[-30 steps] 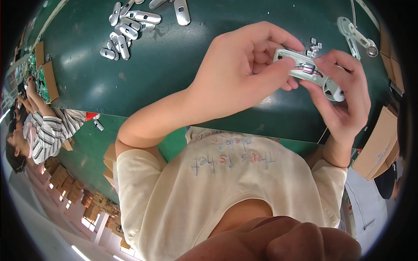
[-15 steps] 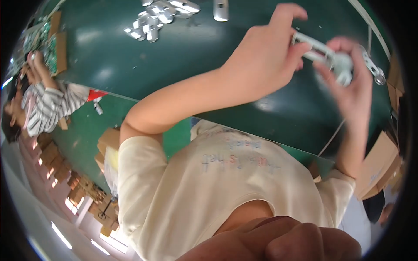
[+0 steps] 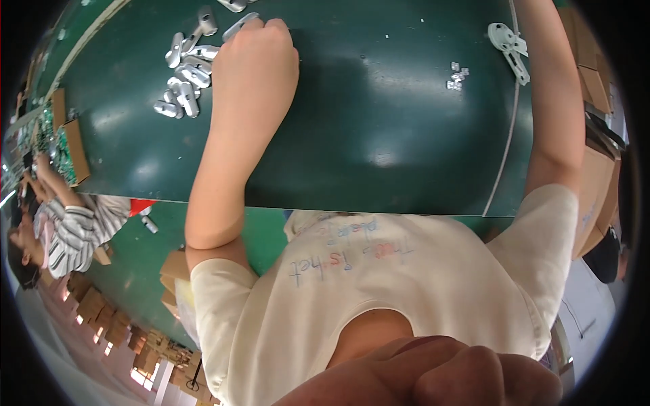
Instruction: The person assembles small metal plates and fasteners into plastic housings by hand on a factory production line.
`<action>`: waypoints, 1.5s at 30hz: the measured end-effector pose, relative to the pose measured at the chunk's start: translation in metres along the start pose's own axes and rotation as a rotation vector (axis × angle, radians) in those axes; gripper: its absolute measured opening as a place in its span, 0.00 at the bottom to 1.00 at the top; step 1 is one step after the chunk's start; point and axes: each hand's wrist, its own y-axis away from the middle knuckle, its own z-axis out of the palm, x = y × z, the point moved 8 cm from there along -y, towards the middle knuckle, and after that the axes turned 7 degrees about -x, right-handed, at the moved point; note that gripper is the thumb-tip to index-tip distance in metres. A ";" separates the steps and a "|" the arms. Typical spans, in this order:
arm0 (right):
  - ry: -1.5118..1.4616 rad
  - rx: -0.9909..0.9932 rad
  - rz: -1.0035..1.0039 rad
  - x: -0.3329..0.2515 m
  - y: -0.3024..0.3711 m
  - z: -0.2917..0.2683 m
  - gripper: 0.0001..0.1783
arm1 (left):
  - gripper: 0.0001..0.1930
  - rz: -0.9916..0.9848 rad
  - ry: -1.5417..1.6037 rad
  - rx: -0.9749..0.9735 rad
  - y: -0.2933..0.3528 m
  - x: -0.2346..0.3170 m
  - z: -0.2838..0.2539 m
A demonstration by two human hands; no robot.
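My left hand [image 3: 257, 61] is closed, knuckles up, over the table's far left part. From its fingertips sticks a silver oblong metal piece [image 3: 240, 26] with rounded ends; the fingertips themselves are mostly hidden. Right beside that hand lies a loose pile of similar silver metal pieces [image 3: 193, 71], some with a dark hole. My right forearm [image 3: 556, 101] reaches up along the right side, and its hand is beyond the upper edge of the picture. Near this forearm, pale whitish parts [image 3: 506, 42] with round and long arms rest on the table.
Several small clear pieces [image 3: 456, 77] lie on the green table [image 3: 379, 128], right of the middle. A seam runs across its right side. Cardboard boxes [image 3: 596, 183] stand at the right. At the far left a person in a striped top [image 3: 71, 233] works beside a carton of green items [image 3: 76, 152].
Both hands have come away from the pale part they held together. My left hand moved left to the silver pieces; my right hand went up out of view. Small clear pieces now show on the table.
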 end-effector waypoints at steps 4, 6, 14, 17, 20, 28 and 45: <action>-0.008 -0.381 -0.050 -0.057 0.130 0.027 0.05 | 0.05 0.065 0.085 0.027 -0.001 0.024 -0.003; -0.013 -0.386 -0.063 -0.046 0.166 0.052 0.06 | 0.07 -0.160 0.843 -0.094 0.004 0.017 0.010; -0.043 -0.193 0.083 -0.037 0.189 0.054 0.06 | 0.10 -0.018 1.464 -0.331 0.009 0.055 0.014; -0.343 -0.148 0.168 -0.035 0.194 0.052 0.04 | 0.10 -0.081 1.519 -0.414 0.009 0.061 0.024; -0.740 -0.118 0.174 -0.051 0.203 0.042 0.05 | 0.10 -0.089 1.530 -0.394 0.012 0.065 0.025; -0.645 -0.130 -0.019 -0.083 0.209 0.036 0.11 | 0.11 -0.091 1.615 -0.418 0.022 0.085 0.024; -1.021 -0.103 0.053 -0.075 0.218 0.056 0.15 | 0.10 0.109 1.593 -0.163 0.032 0.093 0.018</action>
